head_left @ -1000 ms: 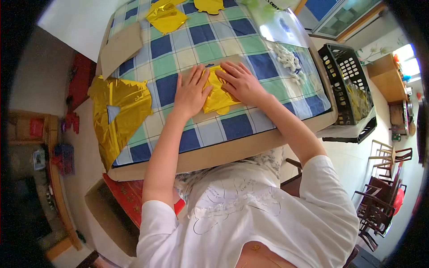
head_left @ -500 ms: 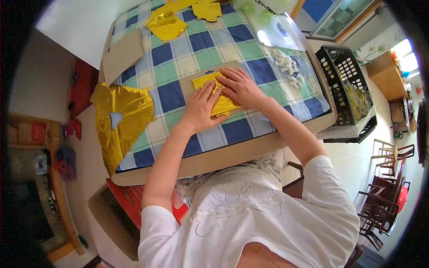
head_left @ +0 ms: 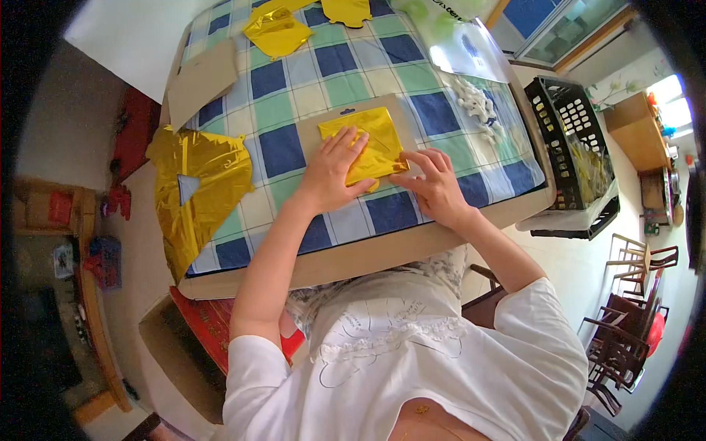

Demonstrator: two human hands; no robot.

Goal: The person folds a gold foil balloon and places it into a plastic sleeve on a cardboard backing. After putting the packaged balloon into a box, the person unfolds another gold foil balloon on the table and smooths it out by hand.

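A folded gold foil balloon (head_left: 382,136) lies on a flat piece of brown cardboard (head_left: 309,134) with a hang slot at its top edge. My left hand (head_left: 334,170) rests flat on the balloon's left part, fingers stretched out and thumb toward the lower edge. At the lower right corner my right hand (head_left: 437,185) has its fingers bent, with thumb and forefinger closed around the foil's corner. Left of these lies a spread gold foil balloon (head_left: 209,173) with a triangular hole.
More gold foil pieces (head_left: 278,33) lie at the table's far side. A cardboard sheet (head_left: 202,84) is at the left. White tangled pieces (head_left: 476,103) and a clear plastic bag (head_left: 467,53) lie on the right. A black crate (head_left: 560,136) stands beside the checked tablecloth (head_left: 346,88).
My right hand has moved from the balloon's upper part down to its lower right corner, uncovering the foil. My left hand stays nearly in place.
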